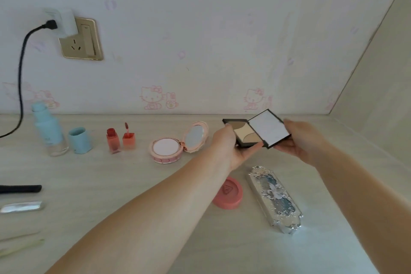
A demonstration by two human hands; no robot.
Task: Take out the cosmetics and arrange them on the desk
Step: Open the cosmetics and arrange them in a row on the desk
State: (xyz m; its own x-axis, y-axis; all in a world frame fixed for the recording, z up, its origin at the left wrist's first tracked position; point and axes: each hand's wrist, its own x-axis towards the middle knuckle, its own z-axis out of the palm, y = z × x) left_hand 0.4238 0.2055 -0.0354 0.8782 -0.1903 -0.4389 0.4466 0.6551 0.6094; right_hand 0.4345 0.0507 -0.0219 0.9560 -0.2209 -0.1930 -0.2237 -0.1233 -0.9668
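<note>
Both my hands hold a black powder palette point(255, 132) open in the air near the back of the desk. My left hand point(231, 147) grips its base with the beige powders. My right hand point(300, 142) holds the mirrored lid. Below them on the desk lie a round coral compact point(231, 193) and an ornate silver case point(275, 198). Further left a pink cushion compact point(175, 144) stands open, then an uncapped red lip gloss point(113, 140) with its applicator cap point(128, 140), and a blue bottle point(49, 129) beside its cap point(80, 140).
A black brush handle point(21, 188), a silver tube point(22, 207) and pale sticks point(22, 242) lie at the desk's left edge. A black cable point(21, 73) hangs from a wall socket point(82, 40). A side panel point(382, 78) walls the right.
</note>
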